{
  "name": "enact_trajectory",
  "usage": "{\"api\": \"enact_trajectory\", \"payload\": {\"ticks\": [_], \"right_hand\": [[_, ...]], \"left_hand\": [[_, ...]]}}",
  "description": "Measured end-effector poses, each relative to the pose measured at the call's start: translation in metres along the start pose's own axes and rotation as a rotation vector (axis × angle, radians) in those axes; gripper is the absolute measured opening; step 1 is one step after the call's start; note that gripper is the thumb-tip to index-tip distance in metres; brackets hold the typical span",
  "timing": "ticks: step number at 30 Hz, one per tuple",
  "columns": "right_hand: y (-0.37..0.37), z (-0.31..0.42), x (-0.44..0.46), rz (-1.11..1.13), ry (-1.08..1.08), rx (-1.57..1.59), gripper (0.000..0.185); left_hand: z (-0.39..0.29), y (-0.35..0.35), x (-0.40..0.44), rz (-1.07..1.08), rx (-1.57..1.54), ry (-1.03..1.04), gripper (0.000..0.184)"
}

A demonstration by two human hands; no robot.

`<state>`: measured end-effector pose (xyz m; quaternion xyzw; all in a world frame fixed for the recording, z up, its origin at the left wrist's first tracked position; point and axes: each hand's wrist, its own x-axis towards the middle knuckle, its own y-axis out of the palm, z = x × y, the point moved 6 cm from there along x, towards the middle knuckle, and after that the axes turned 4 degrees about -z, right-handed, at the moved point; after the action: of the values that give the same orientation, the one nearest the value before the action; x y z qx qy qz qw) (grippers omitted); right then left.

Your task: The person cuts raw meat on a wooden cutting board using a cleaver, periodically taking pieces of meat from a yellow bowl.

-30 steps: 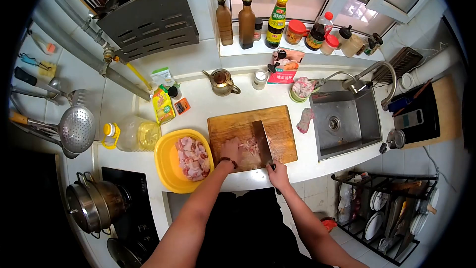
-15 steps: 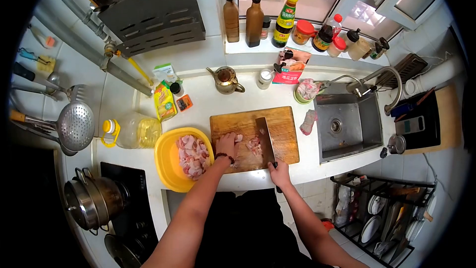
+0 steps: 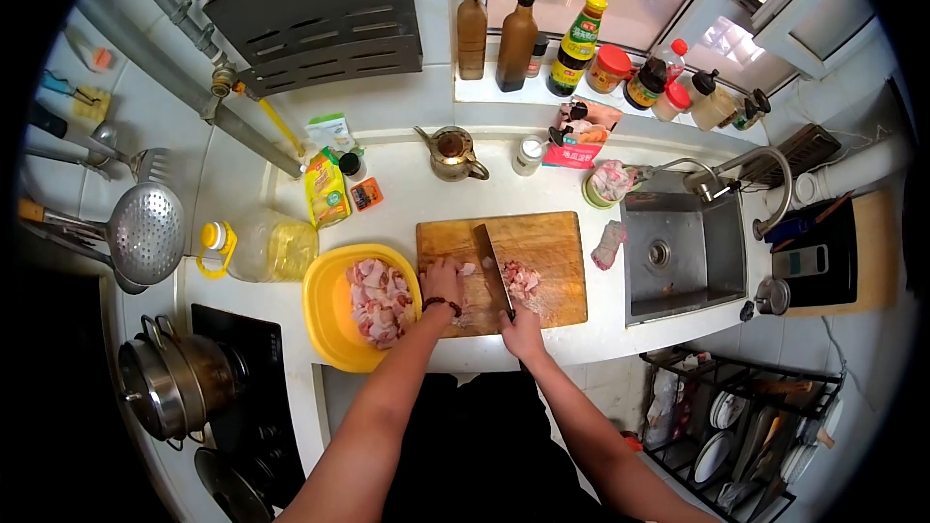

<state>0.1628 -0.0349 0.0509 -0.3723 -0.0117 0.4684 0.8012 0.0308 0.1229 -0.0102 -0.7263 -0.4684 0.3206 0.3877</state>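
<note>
My right hand (image 3: 524,333) grips the handle of a cleaver (image 3: 492,269), its blade pointing away from me over the wooden cutting board (image 3: 562,237). To the right of the blade lies a small heap of chopped raw meat (image 3: 523,279). At the board's left side my left hand (image 3: 444,283), with a beaded bracelet at the wrist, presses its bent fingers onto a piece of raw meat (image 3: 468,269), mostly hidden under the hand. Beside the board a yellow basin (image 3: 318,324) holds more raw meat pieces (image 3: 380,302).
A steel sink (image 3: 659,286) is at the right, with a cloth (image 3: 608,245) before it. Behind the board stand a metal teapot (image 3: 451,153) and a white jar (image 3: 529,155). An oil jug (image 3: 266,244) and a stove with a steel pot (image 3: 160,392) are left. Sauce bottles line the sill.
The cleaver has moved left, closer to my left hand. The chopped heap was left of the blade and is now on its right. My left hand stays on the meat.
</note>
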Motion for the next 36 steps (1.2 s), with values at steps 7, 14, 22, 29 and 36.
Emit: {"api": "enact_trajectory", "payload": {"ticks": [7, 14, 22, 29, 36], "right_hand": [[0.033, 0.016, 0.027, -0.002, -0.088, -0.018, 0.024], [0.044, 0.012, 0.034, 0.084, -0.070, -0.050, 0.025], [0.023, 0.037, 0.042, 0.005, -0.220, -0.030, 0.022], [-0.020, 0.125, 0.031, -0.082, -0.356, 0.218, 0.019], [0.058, 0.031, 0.046, 0.029, -0.314, -0.077, 0.027]], "left_hand": [[-0.004, -0.009, 0.002, 0.036, -0.089, -0.035, 0.016], [0.009, -0.001, -0.006, 0.030, -0.115, -0.189, 0.016], [0.012, -0.001, -0.014, -0.019, -0.143, -0.228, 0.012], [0.019, 0.002, -0.020, -0.146, -0.224, -0.224, 0.010], [0.020, 0.006, -0.021, -0.142, -0.298, -0.259, 0.011]]}}
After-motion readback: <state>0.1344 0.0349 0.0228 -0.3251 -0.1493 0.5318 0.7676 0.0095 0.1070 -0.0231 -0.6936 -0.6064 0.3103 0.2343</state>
